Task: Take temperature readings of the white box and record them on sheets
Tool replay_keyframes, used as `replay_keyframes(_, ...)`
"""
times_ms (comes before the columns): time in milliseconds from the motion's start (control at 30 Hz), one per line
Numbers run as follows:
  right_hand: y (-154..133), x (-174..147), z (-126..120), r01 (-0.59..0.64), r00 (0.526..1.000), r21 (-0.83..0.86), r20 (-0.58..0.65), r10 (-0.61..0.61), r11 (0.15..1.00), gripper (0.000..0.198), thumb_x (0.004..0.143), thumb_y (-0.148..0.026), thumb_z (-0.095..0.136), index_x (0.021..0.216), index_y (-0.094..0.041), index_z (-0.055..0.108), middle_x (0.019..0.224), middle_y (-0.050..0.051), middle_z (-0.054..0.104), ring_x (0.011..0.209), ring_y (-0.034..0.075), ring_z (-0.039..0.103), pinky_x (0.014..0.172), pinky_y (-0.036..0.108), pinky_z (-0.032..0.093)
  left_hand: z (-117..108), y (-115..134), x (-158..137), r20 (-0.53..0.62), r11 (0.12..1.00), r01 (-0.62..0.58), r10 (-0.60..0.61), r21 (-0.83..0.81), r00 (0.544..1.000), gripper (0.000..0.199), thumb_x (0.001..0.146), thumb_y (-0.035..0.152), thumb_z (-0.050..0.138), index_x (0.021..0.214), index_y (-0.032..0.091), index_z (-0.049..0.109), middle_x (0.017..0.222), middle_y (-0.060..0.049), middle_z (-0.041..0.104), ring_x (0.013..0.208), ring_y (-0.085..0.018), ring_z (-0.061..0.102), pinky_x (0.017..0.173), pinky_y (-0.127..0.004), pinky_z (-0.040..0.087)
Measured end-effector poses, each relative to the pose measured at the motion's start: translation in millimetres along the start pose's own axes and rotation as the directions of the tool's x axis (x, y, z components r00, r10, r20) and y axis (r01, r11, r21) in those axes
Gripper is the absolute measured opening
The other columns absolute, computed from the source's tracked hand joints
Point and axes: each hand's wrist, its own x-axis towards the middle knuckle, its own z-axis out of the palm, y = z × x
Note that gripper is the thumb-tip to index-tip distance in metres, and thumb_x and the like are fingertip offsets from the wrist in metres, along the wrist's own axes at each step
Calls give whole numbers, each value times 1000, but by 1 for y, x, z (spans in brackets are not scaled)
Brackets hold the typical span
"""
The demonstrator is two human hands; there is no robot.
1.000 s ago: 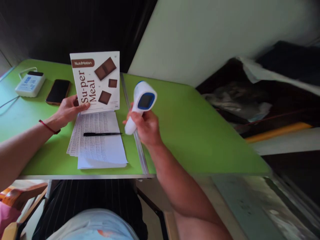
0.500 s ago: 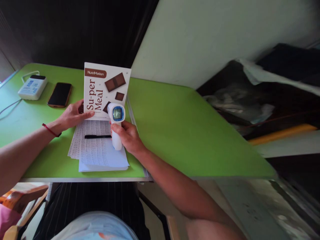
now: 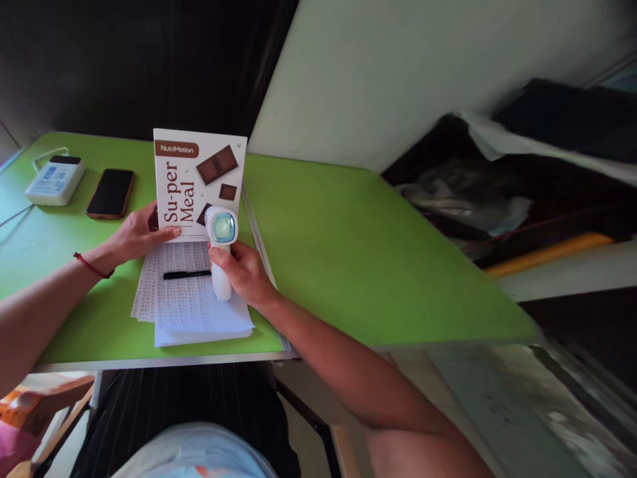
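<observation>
My left hand grips the lower left edge of a white box printed "NutriMotion Su-per Meal" with brown chocolate pieces. The box stands upright, its front facing me. In my right hand is a white infrared thermometer, held by its handle in front of the box's lower right corner. Its small square screen glows pale blue-green towards me. Below the box lie sheets of paper covered in small writing. A black pen rests across them, its right end hidden behind the thermometer.
A dark phone lies on the green table left of the box. Beyond it is a white device with a cable. To the right stands a shelf with plastic bags and a yellow strip.
The thermometer's screen has turned brighter and bluer. Everything on the table appears slightly further left as the view shifts; both hands keep their holds.
</observation>
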Motion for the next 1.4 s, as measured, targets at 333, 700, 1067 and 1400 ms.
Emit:
replay_keyframes(333,1,2,5,-14,998,86,59,9,996,46,72,-66,76,74,-23,60,69,-2,56,64,13,50,61,31,44,0,-2,1,1,1000,-16,16,-25,1000,56,78,56,79,116,17,65,116,-14,78,104,-31,74,82,-40,64)
replay_keyframes(700,1,1,4,-33,998,119,51,27,992,48,70,-67,77,72,-23,60,69,-3,56,64,13,50,62,32,42,-1,1,0,-18,1000,-7,7,-3,1000,57,77,59,79,114,17,66,115,-12,78,104,-30,75,87,-38,64)
replay_keyframes(1067,4,2,4,-2,998,96,57,-4,995,50,70,-69,77,73,-23,59,68,-3,55,64,13,49,62,31,43,0,-1,1,-14,999,-32,32,-4,999,54,78,56,79,114,17,66,112,-12,78,101,-29,75,83,-37,65)
replay_keyframes(1400,3,2,3,5,997,110,71,-12,994,46,72,-66,78,75,-23,60,69,-3,57,63,13,51,61,31,43,0,-5,2,-19,999,-17,18,35,1000,59,77,60,79,116,18,65,113,-11,78,102,-31,75,85,-40,64)
